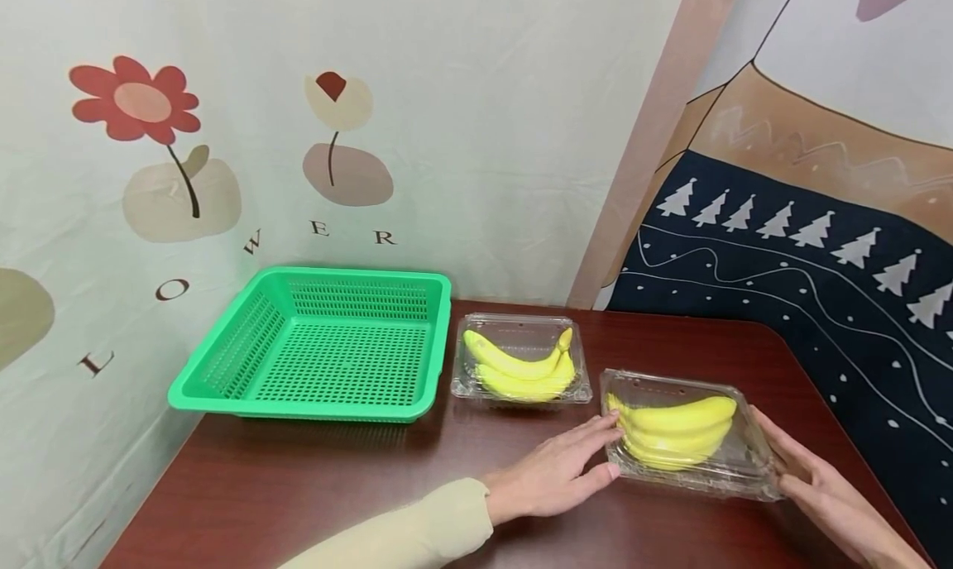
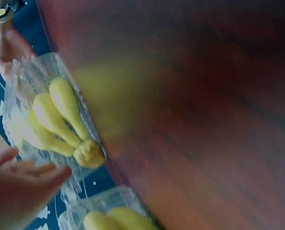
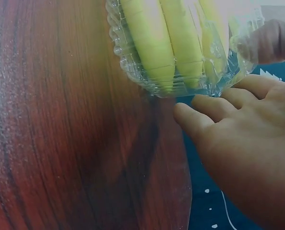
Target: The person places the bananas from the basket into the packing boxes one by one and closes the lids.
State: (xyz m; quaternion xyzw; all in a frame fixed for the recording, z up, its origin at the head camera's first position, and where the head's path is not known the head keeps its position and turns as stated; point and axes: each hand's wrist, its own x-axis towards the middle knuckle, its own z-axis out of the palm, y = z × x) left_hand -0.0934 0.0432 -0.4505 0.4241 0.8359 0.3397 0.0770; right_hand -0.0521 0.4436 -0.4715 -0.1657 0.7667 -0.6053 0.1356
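A clear plastic clamshell box [image 1: 744, 461] with a bunch of yellow bananas [image 1: 677, 428] inside is between the two hands, over the right part of the table. My right hand [image 1: 826, 486] holds its right end; in the right wrist view the thumb [image 3: 272, 43] lies on one side and the fingers [image 3: 224, 105] on the other. At the left end is my left hand [image 1: 554, 474], its fingers fairly straight, with the fingertips at the box's edge. In the right wrist view the box [image 3: 133, 72] appears raised off the table.
A second clear clamshell box [image 1: 462, 379] with bananas [image 1: 521, 366] stands at the back middle. Left of it sits a green perforated plastic basket [image 1: 439, 346]. The dark red wooden table [image 1: 357, 478] meets a printed curtain [image 1: 506, 139] behind it.
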